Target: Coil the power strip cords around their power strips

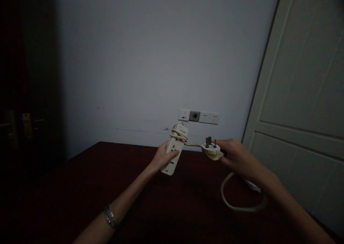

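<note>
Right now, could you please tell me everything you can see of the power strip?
The power strip is a long white bar, plastic by its look, with rounded corners, dark socket slots along its face and small blue print near its upper end. Cord is wound around that end and runs toward the plug. The left hand grips it, tilted, over the dark red table, thumb across its face.

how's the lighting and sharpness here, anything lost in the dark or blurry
Head view: dim, with the pale painted wall brightest; head view: dark red tabletop sinks into shadow, picture's left edge nearly black; head view: white plastic three-pin plug fairly clear, cream looped cord somewhat soft.
</note>
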Motion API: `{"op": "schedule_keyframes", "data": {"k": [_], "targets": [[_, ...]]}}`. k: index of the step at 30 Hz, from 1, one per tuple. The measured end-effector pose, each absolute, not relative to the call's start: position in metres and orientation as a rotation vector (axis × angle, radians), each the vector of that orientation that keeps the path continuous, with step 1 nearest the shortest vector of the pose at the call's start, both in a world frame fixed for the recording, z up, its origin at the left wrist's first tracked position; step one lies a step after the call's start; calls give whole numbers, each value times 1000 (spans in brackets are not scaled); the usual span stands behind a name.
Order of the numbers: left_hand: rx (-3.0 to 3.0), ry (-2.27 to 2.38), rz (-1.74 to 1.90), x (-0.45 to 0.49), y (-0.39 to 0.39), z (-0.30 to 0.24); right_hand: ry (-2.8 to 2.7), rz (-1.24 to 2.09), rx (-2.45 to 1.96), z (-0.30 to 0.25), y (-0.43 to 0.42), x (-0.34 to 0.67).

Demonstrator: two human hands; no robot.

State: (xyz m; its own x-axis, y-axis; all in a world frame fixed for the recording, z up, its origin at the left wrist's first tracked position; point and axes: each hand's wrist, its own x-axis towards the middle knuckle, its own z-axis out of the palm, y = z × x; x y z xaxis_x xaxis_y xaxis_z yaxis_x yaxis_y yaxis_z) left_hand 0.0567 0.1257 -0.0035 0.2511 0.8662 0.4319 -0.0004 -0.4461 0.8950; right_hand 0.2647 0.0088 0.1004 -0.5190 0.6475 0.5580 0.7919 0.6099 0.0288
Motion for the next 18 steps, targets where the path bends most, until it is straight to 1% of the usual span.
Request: {"op": "schedule_keyframes", "data": {"k": [4, 9, 13, 18], "targets": [[1955, 844, 1086, 64, 115, -11, -2539, -460, -1167, 118, 17, 244], [2189, 825, 870, 71, 87, -12, -2687, -462, -1042, 134, 38, 218], [2266, 781, 716, 67, 68, 0, -2729, -286, -937, 140, 58, 210], [2365, 647, 668, 55, 45, 23, -2617, 55, -917, 138, 75, 208]]}}
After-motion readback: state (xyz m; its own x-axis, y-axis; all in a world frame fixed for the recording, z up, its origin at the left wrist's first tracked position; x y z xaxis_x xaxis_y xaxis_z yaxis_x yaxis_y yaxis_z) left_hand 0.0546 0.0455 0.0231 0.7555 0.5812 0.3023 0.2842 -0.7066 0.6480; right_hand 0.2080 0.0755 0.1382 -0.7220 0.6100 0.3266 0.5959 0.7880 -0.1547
